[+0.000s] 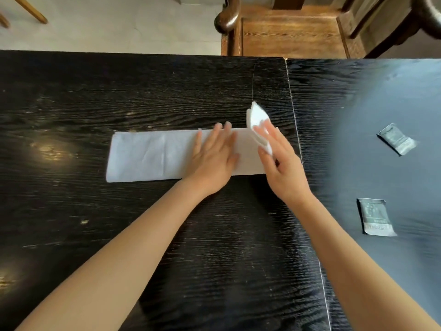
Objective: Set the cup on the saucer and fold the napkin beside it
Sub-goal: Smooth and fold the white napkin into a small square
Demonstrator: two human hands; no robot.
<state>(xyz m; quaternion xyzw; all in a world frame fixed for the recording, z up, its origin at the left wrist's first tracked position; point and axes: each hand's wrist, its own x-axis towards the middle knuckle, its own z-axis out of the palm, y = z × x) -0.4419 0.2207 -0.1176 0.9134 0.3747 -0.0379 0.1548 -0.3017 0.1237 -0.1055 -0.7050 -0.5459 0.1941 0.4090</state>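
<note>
The right hand [281,163] pinches the right end of the white paper napkin [152,155] between thumb and fingers and has that end lifted off the table, standing up and curling toward the middle, so a fold across the short way looks to be in progress. Just to its left, the left hand [213,161] lies flat and unclenched on the napkin, palm down and fingers spread, pinning the strip in place without gripping it. The napkin itself is a long narrow band lying crosswise on the black wooden table [71,223], with faint crease lines showing in its left half, which suggests it has already been folded lengthwise at least once. Further right, two small grey sachets [375,217] lie on the glossier section of tabletop, well apart from the napkin. A wooden chair [291,32] stands beyond the far edge. No cup or saucer is in view, so whether that part is done cannot be told; the napkin fold is partway, with the end fold not yet pressed down
</note>
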